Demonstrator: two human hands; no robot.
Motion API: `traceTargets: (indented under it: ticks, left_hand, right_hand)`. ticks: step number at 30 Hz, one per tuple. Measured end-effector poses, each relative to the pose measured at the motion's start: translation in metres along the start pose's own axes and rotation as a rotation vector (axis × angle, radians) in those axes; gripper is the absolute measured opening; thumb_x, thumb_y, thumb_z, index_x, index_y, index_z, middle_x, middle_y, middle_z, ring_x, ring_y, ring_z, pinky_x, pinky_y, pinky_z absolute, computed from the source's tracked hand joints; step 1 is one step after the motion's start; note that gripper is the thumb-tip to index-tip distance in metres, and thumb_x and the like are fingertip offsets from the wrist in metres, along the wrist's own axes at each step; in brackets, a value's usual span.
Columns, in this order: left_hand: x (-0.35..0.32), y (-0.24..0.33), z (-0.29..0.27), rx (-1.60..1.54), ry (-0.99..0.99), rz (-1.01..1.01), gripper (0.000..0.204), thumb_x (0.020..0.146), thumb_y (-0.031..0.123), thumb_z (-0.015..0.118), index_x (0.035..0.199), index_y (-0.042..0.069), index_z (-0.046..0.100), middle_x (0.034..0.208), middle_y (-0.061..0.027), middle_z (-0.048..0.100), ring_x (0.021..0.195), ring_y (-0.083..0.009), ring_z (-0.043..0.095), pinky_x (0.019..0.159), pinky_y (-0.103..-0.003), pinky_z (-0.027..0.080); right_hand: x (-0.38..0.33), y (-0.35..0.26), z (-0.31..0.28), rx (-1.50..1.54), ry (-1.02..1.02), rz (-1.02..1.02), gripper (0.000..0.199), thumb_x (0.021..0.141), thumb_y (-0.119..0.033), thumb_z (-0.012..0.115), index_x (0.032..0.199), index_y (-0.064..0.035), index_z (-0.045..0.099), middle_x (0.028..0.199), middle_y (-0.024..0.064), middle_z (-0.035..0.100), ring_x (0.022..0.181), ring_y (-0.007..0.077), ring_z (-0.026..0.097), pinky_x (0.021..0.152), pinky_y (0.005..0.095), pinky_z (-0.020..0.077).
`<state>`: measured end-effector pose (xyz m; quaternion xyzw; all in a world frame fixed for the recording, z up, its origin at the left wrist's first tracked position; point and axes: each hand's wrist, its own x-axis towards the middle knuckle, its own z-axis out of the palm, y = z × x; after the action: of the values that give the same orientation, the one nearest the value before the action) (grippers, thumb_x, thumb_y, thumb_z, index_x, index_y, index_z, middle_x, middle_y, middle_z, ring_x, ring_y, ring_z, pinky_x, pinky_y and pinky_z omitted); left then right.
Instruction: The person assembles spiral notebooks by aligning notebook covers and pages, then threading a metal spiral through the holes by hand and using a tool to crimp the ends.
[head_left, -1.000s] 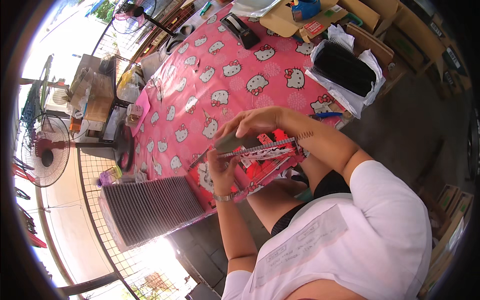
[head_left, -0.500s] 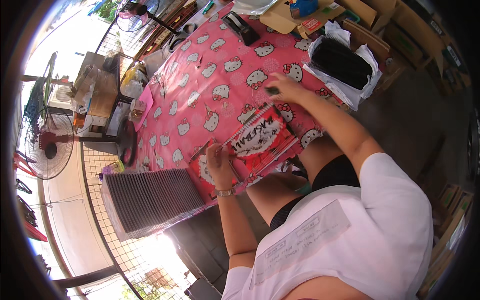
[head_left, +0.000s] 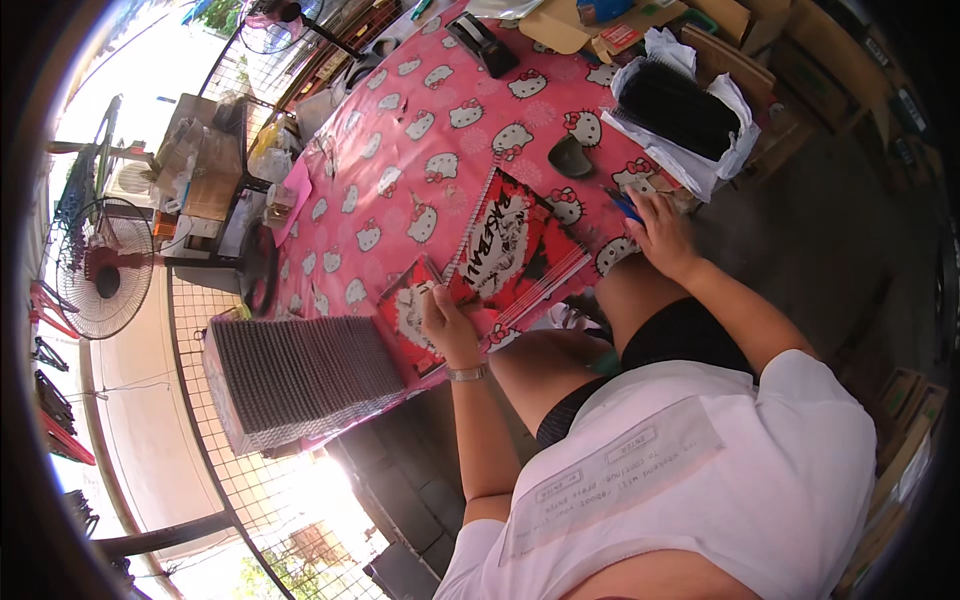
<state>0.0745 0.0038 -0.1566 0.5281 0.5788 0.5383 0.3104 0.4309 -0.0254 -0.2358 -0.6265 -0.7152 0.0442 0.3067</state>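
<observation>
My left hand (head_left: pixel 447 328) is closed over the seam between two red-covered items; whatever its fingertips grip is hidden. One is a spiral-bound notebook (head_left: pixel 540 255) with a red, black and white cover, lying slanted on a small stack near the table's front edge. The other, a red and white booklet or notebook (head_left: pixel 408 305), lies partly under my left hand. At the table's right edge my right hand (head_left: pixel 662 237) is closed on blue-handled pliers (head_left: pixel 627 206), their dark tip pointing to the far left. A dark, rounded palm-sized piece (head_left: pixel 571 157) rests beyond the notebook.
A tall stack of grey spiral-bound books (head_left: pixel 305 385) stands at the left front corner. Black coils (head_left: pixel 675 108) lie in white paper at the far right. A tape dispenser (head_left: pixel 482 45) sits at the back of the pink-covered table (head_left: pixel 390 180); a fan (head_left: pixel 105 270) stands left.
My right hand has put the dark rounded piece down on the table, moved right and nearer, and now grips the blue-handled pliers. My left hand has shifted slightly nearer.
</observation>
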Motion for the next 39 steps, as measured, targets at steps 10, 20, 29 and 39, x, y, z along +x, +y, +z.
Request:
traceTargets:
  ticks: [10,20,29,39]
  left_hand:
    - [0.002,-0.008,-0.006,0.068,-0.064,0.084,0.015,0.102,0.012,0.058,0.111,0.001,0.062,0.083,-0.0001,0.061,0.081,-0.0096,0.064,0.068,-0.026,0.05]
    - [0.002,-0.016,-0.007,0.067,-0.062,0.198,0.01,0.098,0.003,0.059,0.104,-0.001,0.065,0.085,-0.002,0.063,0.072,-0.0095,0.059,0.065,-0.024,0.048]
    - [-0.003,-0.013,0.0,-0.159,-0.049,0.168,0.029,0.091,-0.012,0.057,0.117,-0.004,0.067,0.102,-0.0065,0.071,0.092,-0.0108,0.065,0.082,-0.025,0.053]
    - [-0.008,-0.011,-0.002,-0.143,-0.032,0.164,0.026,0.088,-0.012,0.059,0.11,-0.004,0.071,0.098,-0.0059,0.07,0.085,-0.0124,0.066,0.077,-0.026,0.054]
  right_hand:
    - [0.047,-0.167,-0.014,0.644,-0.127,-0.374,0.074,0.078,-0.032,0.079,0.142,-0.0094,0.05,0.122,0.0164,0.053,0.115,0.0359,0.053,0.102,0.0473,0.0435]
    - [0.048,-0.181,-0.015,0.483,-0.112,-0.418,0.069,0.075,-0.033,0.08,0.136,-0.0118,0.056,0.124,0.0159,0.054,0.118,0.0346,0.053,0.105,0.0496,0.041]
    - [0.033,-0.195,-0.009,0.617,-0.278,-0.247,0.057,0.082,-0.023,0.075,0.135,-0.0109,0.058,0.116,0.0137,0.057,0.106,0.0323,0.059,0.091,0.0443,0.049]
    - [0.032,-0.194,-0.011,0.522,-0.13,-0.275,0.062,0.076,-0.025,0.079,0.133,-0.0093,0.06,0.116,0.014,0.058,0.11,0.033,0.058,0.095,0.0453,0.048]
